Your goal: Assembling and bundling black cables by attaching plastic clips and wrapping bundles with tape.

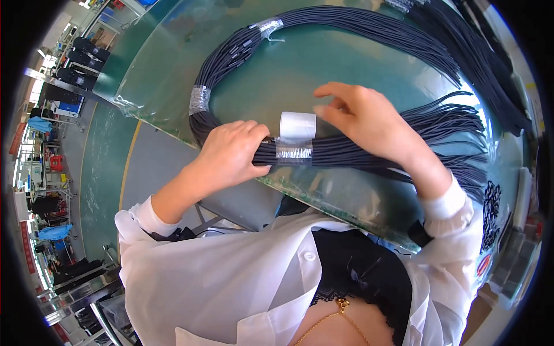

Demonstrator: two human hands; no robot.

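A long bundle of thin black cables (352, 151) lies bent in a U on the green table, its curve to the left. My left hand (234, 150) is closed round the near side of the bundle. Just right of it, a band of clear film (294, 151) wraps the cables. The white roll of film (298, 124) stands against the bundle behind that band. Beside the roll, my right hand (366, 118) is raised over the cables, thumb and forefinger apart, holding nothing. Two more clear bands, a left wrap (199, 99) and a far wrap (267, 26), circle the curve.
The green table (259, 75) has its near edge just below the bundle. Another black cable bundle (485, 63) lies at the far right. Small black pieces (491, 216) are heaped at the right edge. Left of the table are a walkway (104, 173) and cluttered workbenches.
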